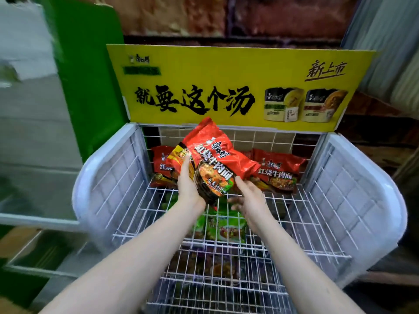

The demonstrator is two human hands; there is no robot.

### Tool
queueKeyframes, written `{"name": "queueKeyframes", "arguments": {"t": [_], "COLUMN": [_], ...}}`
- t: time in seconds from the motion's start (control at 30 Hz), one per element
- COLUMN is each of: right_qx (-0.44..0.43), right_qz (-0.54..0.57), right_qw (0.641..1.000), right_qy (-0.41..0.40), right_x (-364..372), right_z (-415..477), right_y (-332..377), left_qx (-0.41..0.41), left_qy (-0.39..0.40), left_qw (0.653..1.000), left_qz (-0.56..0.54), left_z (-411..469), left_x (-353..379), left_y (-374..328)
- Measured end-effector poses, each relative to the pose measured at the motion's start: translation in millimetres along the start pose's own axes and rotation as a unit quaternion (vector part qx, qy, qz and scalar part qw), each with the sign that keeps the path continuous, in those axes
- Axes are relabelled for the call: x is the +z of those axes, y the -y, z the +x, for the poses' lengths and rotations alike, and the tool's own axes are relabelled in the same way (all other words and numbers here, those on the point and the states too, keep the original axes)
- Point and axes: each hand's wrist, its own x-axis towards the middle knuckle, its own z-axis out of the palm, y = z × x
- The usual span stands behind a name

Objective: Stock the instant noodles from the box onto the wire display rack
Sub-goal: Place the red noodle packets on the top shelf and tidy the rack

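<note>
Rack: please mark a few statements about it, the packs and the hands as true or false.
1. The left hand holds a red pack over the shelf. True.
2. The sign behind the rack is blue. False: it is yellow.
3. At the shelf's back stand red packs. True.
4. The lower packs, seen through the shelf, are blue. False: they are green.
</note>
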Motion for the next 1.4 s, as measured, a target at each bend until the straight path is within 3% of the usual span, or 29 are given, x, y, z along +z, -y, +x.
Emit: {"name": "queueKeyframes", "arguments": {"t": [0.17,0.4,0.53,0.83,0.93,1.4], "right_qx": [-0.027,-0.06,-0.065,-0.047,-0.035,0.038], "right_qz": [0.019,0.023,-0.024,-0.122,-0.125,-0.047], "right_qw": [0.999,0.998,0.997,0.99,0.99,0.998], "right_qy": [0.008,-0.021,-0.036,-0.044,-0.055,-0.033], "right_x": [37.8,69.9,84.3,107.8,111.1,110.5], "right_z": [-24.3,-44.9,-40.3,7.0,23.3,83.7], "right_y": [-6.7,-15.2,-19.5,-34.9,-42.8,-65.7], "left_qx": [0.003,-0.014,-0.088,-0.125,-0.145,-0.135], "left_qy": [0.028,-0.009,-0.055,-0.099,-0.12,-0.152], "left_qw": [0.999,0.996,0.994,0.987,0.981,0.976], "left_qz": [0.03,0.09,0.045,0.021,0.042,-0.076], "left_z": [-25.5,-45.7,-41.6,-8.7,6.5,77.0], "left_x": [-23.9,-56.2,-76.0,-102.5,-109.7,-116.0], "left_y": [-32.1,-63.3,-80.8,-86.1,-82.0,-52.8]}}
